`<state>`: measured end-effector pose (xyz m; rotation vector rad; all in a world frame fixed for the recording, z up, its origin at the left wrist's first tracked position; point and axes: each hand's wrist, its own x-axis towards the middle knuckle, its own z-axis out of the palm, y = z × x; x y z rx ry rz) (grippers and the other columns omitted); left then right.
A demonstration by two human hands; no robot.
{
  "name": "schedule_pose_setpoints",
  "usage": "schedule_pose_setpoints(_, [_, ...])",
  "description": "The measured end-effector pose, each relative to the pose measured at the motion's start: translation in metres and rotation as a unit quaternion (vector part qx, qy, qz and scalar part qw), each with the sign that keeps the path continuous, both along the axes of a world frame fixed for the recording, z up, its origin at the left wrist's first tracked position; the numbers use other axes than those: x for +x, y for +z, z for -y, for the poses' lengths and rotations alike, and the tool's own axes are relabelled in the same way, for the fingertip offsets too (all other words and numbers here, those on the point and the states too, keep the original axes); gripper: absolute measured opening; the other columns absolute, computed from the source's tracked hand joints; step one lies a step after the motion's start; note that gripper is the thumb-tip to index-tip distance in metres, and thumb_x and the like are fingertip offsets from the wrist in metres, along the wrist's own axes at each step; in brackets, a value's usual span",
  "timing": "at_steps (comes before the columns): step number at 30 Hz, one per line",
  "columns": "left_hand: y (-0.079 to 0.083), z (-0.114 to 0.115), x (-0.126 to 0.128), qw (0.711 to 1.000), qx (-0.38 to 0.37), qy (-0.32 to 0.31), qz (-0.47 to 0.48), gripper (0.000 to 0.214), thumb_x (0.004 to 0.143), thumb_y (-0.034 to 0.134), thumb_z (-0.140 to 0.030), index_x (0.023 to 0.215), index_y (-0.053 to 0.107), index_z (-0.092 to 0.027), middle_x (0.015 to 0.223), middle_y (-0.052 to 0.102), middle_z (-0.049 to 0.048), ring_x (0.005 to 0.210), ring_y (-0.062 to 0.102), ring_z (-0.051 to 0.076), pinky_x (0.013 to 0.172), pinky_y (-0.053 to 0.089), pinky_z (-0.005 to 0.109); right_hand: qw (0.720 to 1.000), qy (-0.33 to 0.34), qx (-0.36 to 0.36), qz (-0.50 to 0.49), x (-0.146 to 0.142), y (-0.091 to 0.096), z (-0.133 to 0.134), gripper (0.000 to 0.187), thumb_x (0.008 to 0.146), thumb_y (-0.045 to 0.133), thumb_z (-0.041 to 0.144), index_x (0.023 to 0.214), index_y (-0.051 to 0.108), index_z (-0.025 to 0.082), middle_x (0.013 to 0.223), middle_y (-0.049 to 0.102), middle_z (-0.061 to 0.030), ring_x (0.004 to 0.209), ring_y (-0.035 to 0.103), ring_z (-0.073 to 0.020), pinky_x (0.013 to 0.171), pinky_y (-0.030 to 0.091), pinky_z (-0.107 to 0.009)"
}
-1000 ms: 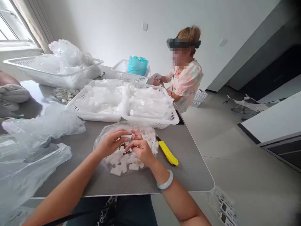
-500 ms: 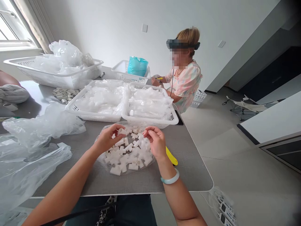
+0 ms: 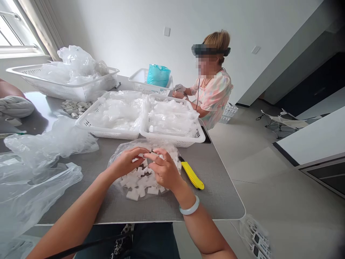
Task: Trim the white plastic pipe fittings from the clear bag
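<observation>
My left hand (image 3: pixel 125 163) and my right hand (image 3: pixel 164 171) meet above a clear plastic bag (image 3: pixel 118 180) on the grey table (image 3: pixel 67 205). Their fingertips pinch a small item (image 3: pixel 152 152), mostly hidden by my fingers. Beneath my hands, the bag holds many white plastic pipe tee fittings (image 3: pixel 140 183). A yellow utility knife (image 3: pixel 192 175) lies just right of the bag, near my right hand but not touching it.
Two white plastic baskets of clear-bagged items (image 3: pixel 115 118) (image 3: pixel 172 122) stand just beyond the bag. Loose fittings (image 3: pixel 76 108) lie further left. Crumpled plastic bags (image 3: pixel 35 151) cover the table's left side. A co-worker (image 3: pixel 212 97) with gloved hands sits across the far corner.
My hands have moved together from their separate places above the bag, and my right hand has shifted left. More of the yellow knife now shows beside my right wrist.
</observation>
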<state>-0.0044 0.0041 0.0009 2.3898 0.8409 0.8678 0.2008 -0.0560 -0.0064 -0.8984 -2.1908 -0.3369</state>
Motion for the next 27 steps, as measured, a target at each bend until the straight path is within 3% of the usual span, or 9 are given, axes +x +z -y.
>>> schedule_pose_setpoints(8, [0.002, -0.004, -0.006, 1.0, 0.014, -0.017, -0.013, 0.028, 0.099, 0.047, -0.038, 0.107, 0.066, -0.019, 0.095, 0.07, 0.0088, 0.076, 0.067, 0.018, 0.064, 0.051, 0.025, 0.998, -0.025, 0.033, 0.051, -0.002, -0.006, 0.002, 0.029, 0.085, 0.052, 0.002, 0.078, 0.07, 0.023, 0.13, 0.067, -0.0015, 0.129, 0.045, -0.0243, 0.108, 0.048, -0.041])
schedule_pose_setpoints(14, [0.008, 0.0, -0.004, 0.999, -0.001, -0.044, -0.009, 0.024, 0.098, 0.048, -0.032, 0.108, 0.067, -0.02, 0.093, 0.07, 0.0082, 0.072, 0.065, 0.018, 0.064, 0.051, 0.025, 0.997, 0.002, -0.067, 0.042, -0.004, -0.012, -0.001, 0.03, 0.086, 0.052, 0.001, 0.084, 0.072, 0.023, 0.125, 0.069, -0.0051, 0.134, 0.044, -0.0254, 0.113, 0.045, -0.045])
schedule_pose_setpoints(19, [-0.002, 0.003, 0.002, 0.995, 0.098, -0.021, -0.025, 0.03, 0.099, 0.042, -0.024, 0.117, 0.066, -0.023, 0.105, 0.071, 0.0118, 0.079, 0.068, 0.02, 0.066, 0.053, 0.028, 0.979, -0.002, -0.199, -0.047, -0.019, -0.016, 0.003, 0.033, 0.085, 0.052, 0.001, 0.078, 0.075, 0.024, 0.12, 0.07, -0.0076, 0.145, 0.037, -0.0287, 0.118, 0.039, -0.054])
schedule_pose_setpoints(21, [-0.007, 0.002, 0.004, 0.99, 0.137, 0.001, -0.025, 0.031, 0.099, 0.041, -0.021, 0.117, 0.066, -0.024, 0.107, 0.072, 0.0119, 0.09, 0.069, 0.023, 0.073, 0.055, 0.03, 0.955, 0.01, -0.273, -0.119, -0.024, -0.013, 0.005, 0.036, 0.084, 0.05, 0.001, 0.079, 0.076, 0.025, 0.128, 0.067, -0.0054, 0.15, 0.031, -0.0268, 0.118, 0.039, -0.053])
schedule_pose_setpoints(23, [-0.011, 0.001, 0.004, 0.986, 0.162, 0.01, -0.027, 0.033, 0.097, 0.041, -0.017, 0.117, 0.067, -0.023, 0.11, 0.072, 0.0117, 0.1, 0.069, 0.025, 0.081, 0.056, 0.033, 0.911, 0.041, -0.355, -0.208, -0.028, -0.009, 0.006, 0.035, 0.083, 0.051, 0.003, 0.081, 0.077, 0.026, 0.134, 0.065, -0.0025, 0.149, 0.033, -0.0251, 0.117, 0.041, -0.05])
schedule_pose_setpoints(27, [-0.015, -0.004, 0.002, 0.984, 0.174, 0.047, -0.006, 0.033, 0.096, 0.042, -0.015, 0.114, 0.07, -0.023, 0.112, 0.072, 0.0118, 0.106, 0.068, 0.026, 0.089, 0.055, 0.037, 0.759, 0.146, -0.472, -0.424, -0.022, 0.001, 0.002, 0.022, 0.084, 0.056, 0.017, 0.087, 0.077, 0.024, 0.122, 0.072, -0.0057, 0.126, 0.061, -0.0253, 0.099, 0.054, -0.042])
